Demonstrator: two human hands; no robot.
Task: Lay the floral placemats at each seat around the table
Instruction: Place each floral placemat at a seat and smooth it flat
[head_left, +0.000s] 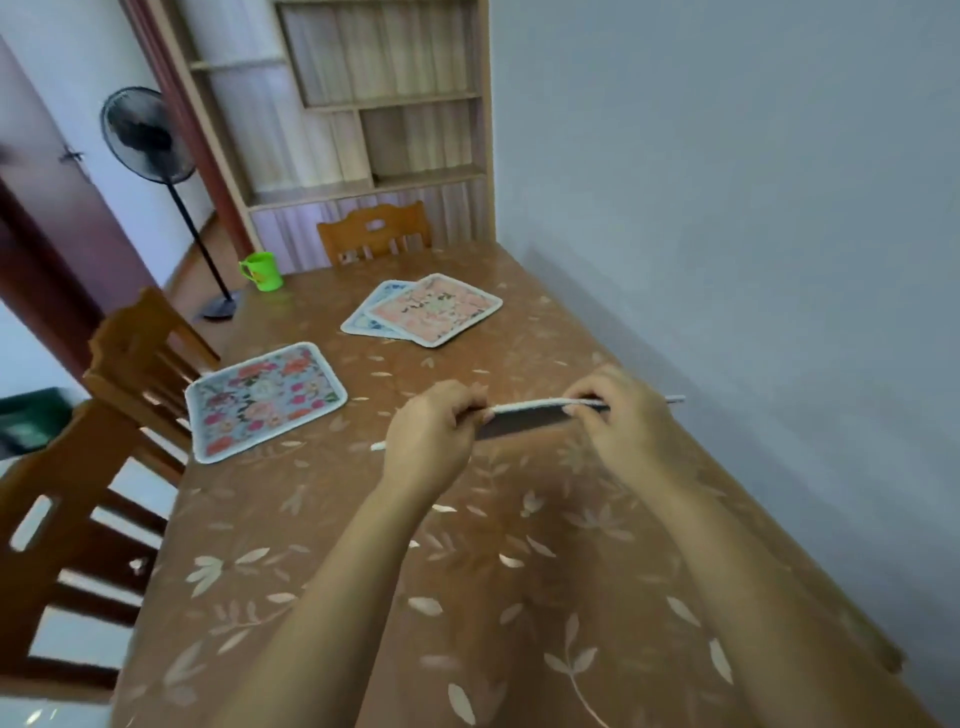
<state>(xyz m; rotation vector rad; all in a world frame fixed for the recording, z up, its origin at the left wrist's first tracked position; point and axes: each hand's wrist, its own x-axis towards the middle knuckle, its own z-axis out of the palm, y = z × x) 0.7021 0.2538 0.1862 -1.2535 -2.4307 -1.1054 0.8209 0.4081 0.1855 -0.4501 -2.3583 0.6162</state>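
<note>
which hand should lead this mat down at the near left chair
Left. Both hands pinch the held placemat, but the left hand is nearer the near chair, whose place has no mat; the right hand is on the wall side.

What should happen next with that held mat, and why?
Probably lower it flat onto the table below. Left hand and right hand pinch the held mat edge-on above it; one laid mat lies by the left chair, a pink mat overlaps a blue mat near the far chair.
</note>
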